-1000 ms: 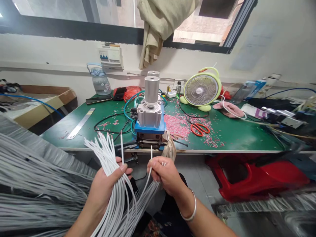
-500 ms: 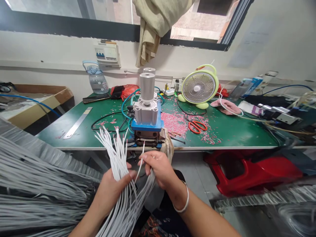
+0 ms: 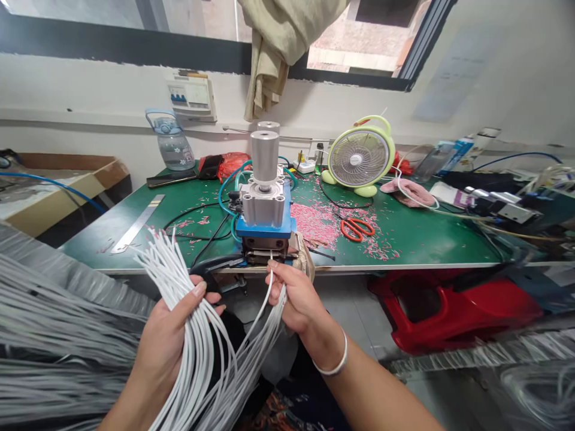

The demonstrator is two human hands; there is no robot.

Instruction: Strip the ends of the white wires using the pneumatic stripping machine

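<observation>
My left hand (image 3: 173, 320) is wrapped round a thick bundle of white cables (image 3: 197, 341), whose fanned ends point up and left and show reddish tips. Between thumb and finger, my right hand (image 3: 294, 293) pinches a single white cable (image 3: 268, 290), with its end up at the front opening of a pneumatic press (image 3: 265, 206). More white cables (image 3: 276, 311) run under the curled fingers of that hand. Whether the cable's tip lies inside the opening or just before it, I cannot tell. The press has silver cylinders on a blue plate and stands at the bench's front edge.
Pink and red scraps (image 3: 314, 224) litter the green bench (image 3: 426, 245) right of the press, near orange-handled scissors (image 3: 357, 228) and a green fan (image 3: 359, 158). A steel ruler (image 3: 138, 224) and water bottle (image 3: 173, 143) are on the left. A red stool (image 3: 467, 311) stands below right.
My left hand has moved left and down with the bundle. My right hand has brought the single cable up and right to the press opening. The view has shifted slightly.
</observation>
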